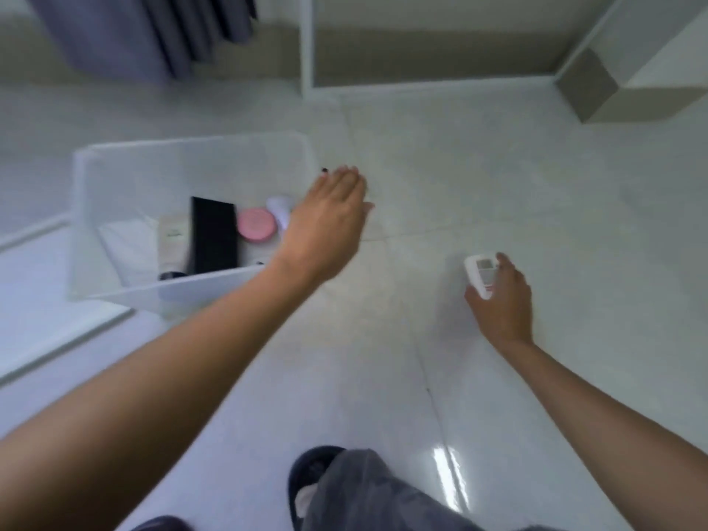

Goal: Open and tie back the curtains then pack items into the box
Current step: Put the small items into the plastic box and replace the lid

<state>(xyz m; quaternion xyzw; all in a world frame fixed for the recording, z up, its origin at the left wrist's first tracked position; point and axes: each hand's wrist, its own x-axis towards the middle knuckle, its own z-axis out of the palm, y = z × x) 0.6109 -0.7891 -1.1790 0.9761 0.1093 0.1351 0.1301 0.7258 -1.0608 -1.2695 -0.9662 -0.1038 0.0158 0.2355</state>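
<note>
A translucent white box (115,162) stands on the floor at the left. Inside it lie a black flat case (213,235), a pink round jar (256,223), a beige tube (173,241) and a white rounded object (279,208). My left hand (325,224) hovers palm down over the box's right edge, fingers spread and holding nothing. My right hand (502,297) is lower right, shut on a white remote control (481,274) just above the floor. The grey curtain (145,32) hangs at the top left.
Pale glossy floor tiles (440,178) spread around the box. A white frame (306,44) rises at top centre, and a beige block (586,84) sits at the top right. My slippered foot and grey trouser leg (344,492) show at the bottom. A white ledge (34,300) runs along the left.
</note>
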